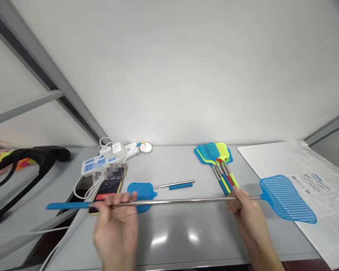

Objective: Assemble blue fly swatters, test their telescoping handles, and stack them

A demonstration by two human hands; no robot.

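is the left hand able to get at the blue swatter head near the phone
Probably, but not freely: the left hand holds the long metal rod, which crosses in front of that blue swatter head.

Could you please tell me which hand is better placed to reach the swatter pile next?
Probably the right hand: it holds the metal rod near the swatter pile, while the left hand is farther off, by the phone.

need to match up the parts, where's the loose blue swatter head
In the head view, the loose blue swatter head lies on the table left of centre, between the phone and short metal rod, partly behind the held swatter's shaft.
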